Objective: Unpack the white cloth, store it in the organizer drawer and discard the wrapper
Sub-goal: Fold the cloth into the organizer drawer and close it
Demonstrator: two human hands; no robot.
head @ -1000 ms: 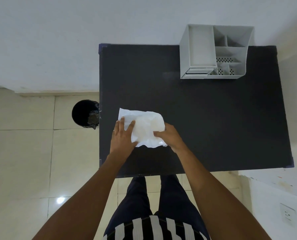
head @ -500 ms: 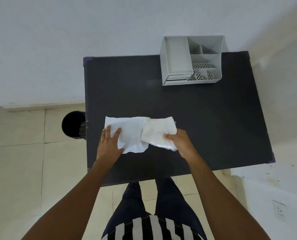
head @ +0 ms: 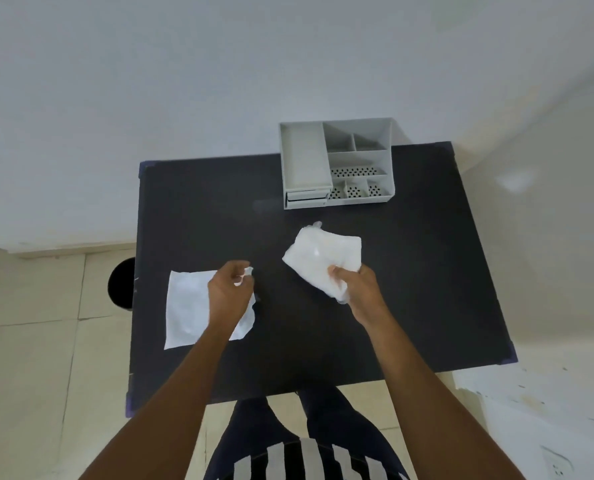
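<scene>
White cloth (head: 188, 306) near table (head: 409, 306) left edge.

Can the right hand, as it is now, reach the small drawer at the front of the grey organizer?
Probably yes. The table between the right hand and the drawer of the organizer is bare. But the hand grips a white bundle, so it cannot easily pull the closed drawer.

Both forearms are reaching up from the frame's bottom; left hand (head: 229, 292) is curling loosely, right hand (head: 359, 289) is pinching shut.
</scene>
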